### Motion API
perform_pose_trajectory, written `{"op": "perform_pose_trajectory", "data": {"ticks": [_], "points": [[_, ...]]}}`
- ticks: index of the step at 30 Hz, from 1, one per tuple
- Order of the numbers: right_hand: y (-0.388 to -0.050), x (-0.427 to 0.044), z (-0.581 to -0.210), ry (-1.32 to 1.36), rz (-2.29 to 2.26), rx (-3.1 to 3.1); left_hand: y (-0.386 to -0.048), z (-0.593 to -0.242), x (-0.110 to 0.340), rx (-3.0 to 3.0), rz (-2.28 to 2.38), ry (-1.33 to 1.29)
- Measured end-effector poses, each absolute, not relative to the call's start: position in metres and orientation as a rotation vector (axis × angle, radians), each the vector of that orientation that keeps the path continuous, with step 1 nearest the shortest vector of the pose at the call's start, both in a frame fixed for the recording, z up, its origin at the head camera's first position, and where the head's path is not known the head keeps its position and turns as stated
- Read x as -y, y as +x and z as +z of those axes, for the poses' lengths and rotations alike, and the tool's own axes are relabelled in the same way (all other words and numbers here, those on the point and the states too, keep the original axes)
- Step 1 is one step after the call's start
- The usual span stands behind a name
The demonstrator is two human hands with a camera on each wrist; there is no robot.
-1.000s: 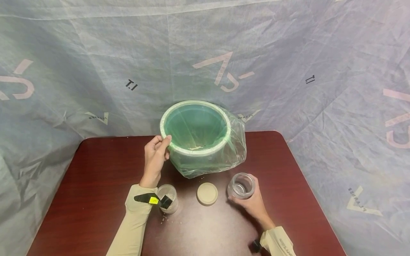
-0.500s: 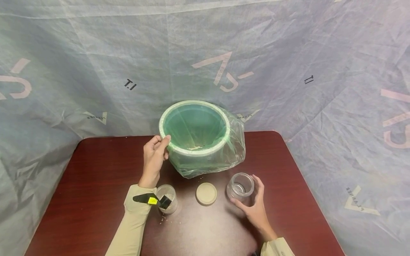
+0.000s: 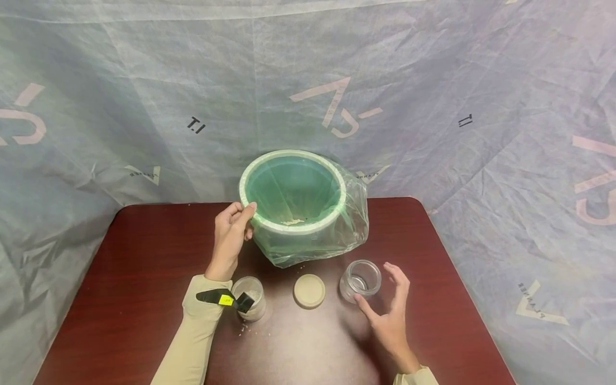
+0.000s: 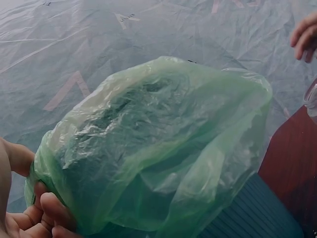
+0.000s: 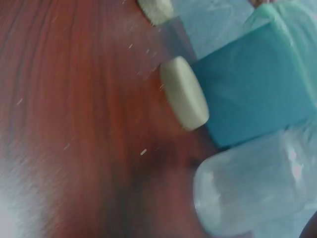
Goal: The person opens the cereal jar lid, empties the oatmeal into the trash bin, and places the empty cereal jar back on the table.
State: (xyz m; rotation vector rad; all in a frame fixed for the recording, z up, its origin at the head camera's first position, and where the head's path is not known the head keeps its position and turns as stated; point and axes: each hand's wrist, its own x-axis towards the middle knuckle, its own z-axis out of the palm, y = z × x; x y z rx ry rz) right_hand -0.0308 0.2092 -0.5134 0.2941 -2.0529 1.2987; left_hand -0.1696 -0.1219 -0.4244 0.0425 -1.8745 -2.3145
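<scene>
From where I stand, the left hand [image 3: 228, 236] is at the near left edge of the round bin [image 5: 250, 87], pinching the green plastic bag [image 3: 308, 250] over the rim with thumb on top and fingers curled beneath. The bin stands toward the back of the dark red table [image 3: 423, 251], the bag covering its mouth and hanging loosely down the outside. The left wrist view brings up the crinkled plastic under those fingers and a strip of blue ribbed wall below it. Looking down from the head, that wall is veiled in green, but a small heap of pale bits [image 3: 292, 221] shows at the bottom of the bag, which neither wrist view gives.

The right hand [image 3: 391, 316] is spread beside the clear glass jar [image 3: 361, 280], its fingers released and well parted from the thumb. The fingers are off the glass; whether the thumb tip touches it I cannot tell. The jar stands upright and lidless to the right of the cream round lid [image 3: 309, 291]. Seen from the right wrist, the lid shows its thick side, and single grains [image 5: 143, 152] lie scattered over the wood.

Near the left wrist stands a second jar [image 3: 257, 309] with pale contents, partly hidden in the head view by a black wrist camera [image 3: 245, 302].
</scene>
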Motion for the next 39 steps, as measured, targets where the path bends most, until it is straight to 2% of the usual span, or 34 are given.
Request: {"op": "perform_pose_trajectory", "data": {"ticks": [4, 9, 19, 39], "points": [[-0.028, -0.191, -0.487, 0.427, 1.304, 2.043, -0.170, -0.421, 0.124, 1.919, -2.309, 0.025], [-0.029, -0.169, -0.478, 0.585, 1.354, 2.024, -0.174, -0.418, 0.130, 2.007, -2.295, -0.040], [-0.050, -0.134, -0.503, 0.796, 1.575, 2.177, -0.180, -0.412, 0.148, 2.201, -2.306, -0.128], [-0.104, -0.098, -0.533, 1.180, 1.598, 2.501, -0.183, -0.407, 0.156, 2.329, -2.285, -0.159]]}}
